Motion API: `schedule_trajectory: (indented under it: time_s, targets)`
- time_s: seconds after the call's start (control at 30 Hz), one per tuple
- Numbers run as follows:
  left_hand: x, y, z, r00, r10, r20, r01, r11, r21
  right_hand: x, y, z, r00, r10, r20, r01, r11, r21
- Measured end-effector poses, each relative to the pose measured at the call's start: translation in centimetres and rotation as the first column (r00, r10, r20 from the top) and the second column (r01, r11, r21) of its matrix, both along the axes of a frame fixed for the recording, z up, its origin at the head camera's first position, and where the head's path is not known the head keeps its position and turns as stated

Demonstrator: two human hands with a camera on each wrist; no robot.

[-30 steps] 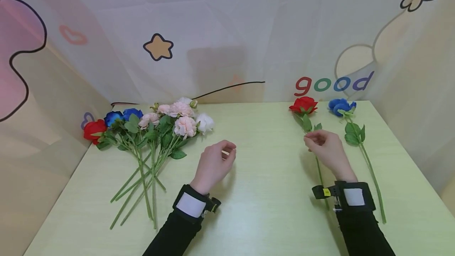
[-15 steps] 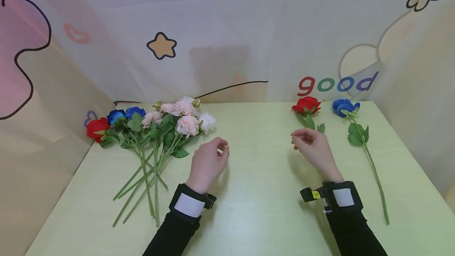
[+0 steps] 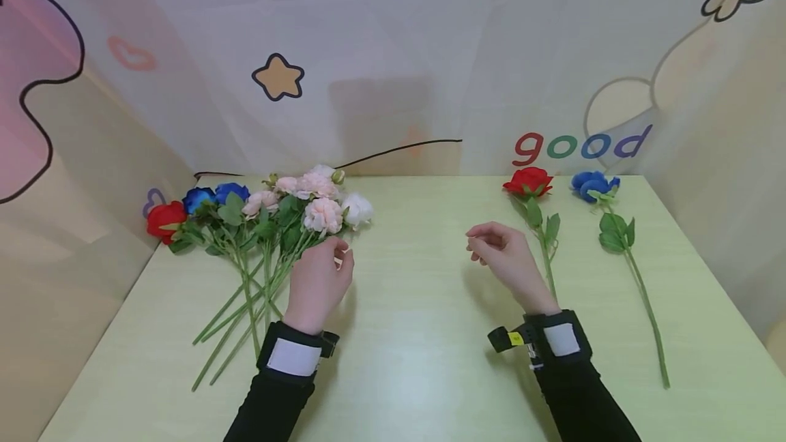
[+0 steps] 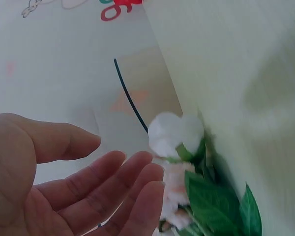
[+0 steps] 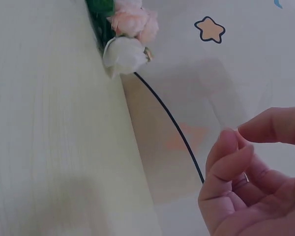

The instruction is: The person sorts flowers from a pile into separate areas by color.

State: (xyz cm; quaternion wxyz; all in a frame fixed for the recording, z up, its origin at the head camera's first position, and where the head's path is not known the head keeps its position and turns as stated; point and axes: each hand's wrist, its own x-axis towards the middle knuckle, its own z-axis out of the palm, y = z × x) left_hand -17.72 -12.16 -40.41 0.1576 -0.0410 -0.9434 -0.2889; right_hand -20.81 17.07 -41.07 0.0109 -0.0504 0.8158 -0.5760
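Note:
My left hand (image 3: pixel 319 282) hovers at the right side of a bunch of artificial flowers, its fingers loosely bent with nothing between them. Nearest to it are a pale pink flower (image 3: pixel 323 215) and a white flower (image 4: pixel 174 135), just beyond the fingertips in the left wrist view. It covers part of the bunch's green stems (image 3: pixel 248 292). My right hand (image 3: pixel 510 261) is held over the table, left of a red rose (image 3: pixel 528 181) lying on its own. Its thumb and index tip come close together, and no object shows in its grasp. The forearm hides the rose's lower stem.
A single blue flower (image 3: pixel 593 185) lies at the right with its stem toward the front. Within the left bunch are another red rose (image 3: pixel 166 219) and blue blooms (image 3: pixel 232 192). A printed cloth backdrop (image 3: pixel 393 33) rises behind the pale table (image 3: pixel 411 360).
Both hands have moved left: the right away from the single red rose, uncovering more of its stem, the left toward the flower bunch. The flowers lie as before; the head view has shifted slightly.

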Motion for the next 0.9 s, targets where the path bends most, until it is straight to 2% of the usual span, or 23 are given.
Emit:
schedule_trajectory:
  time_s: [0.2, 0.43, 0.7, 0.9]
  targets:
    - [0.8, -3.0, -0.1, 0.998, 0.055, 0.036, -0.053, 0.998, -0.041, 0.0, -3.2, 0.4, 0.998, 0.057, 0.033, -0.052, 0.989, -0.141]
    - [1.7, -6.5, 0.4, 0.987, 0.104, 0.120, -0.086, 0.985, -0.150, 0.3, -7.1, 0.4, 0.980, 0.166, 0.107, -0.124, 0.938, -0.323]
    - [2.5, -9.8, 0.6, 0.961, 0.136, 0.242, -0.080, 0.970, -0.229, 0.9, -12.1, -0.2, 0.954, 0.267, 0.135, -0.195, 0.898, -0.396]
    - [2.4, -11.1, 0.0, 0.925, 0.128, 0.358, -0.042, 0.970, -0.240, 1.6, -15.5, -0.8, 0.929, 0.320, 0.187, -0.206, 0.865, -0.457]
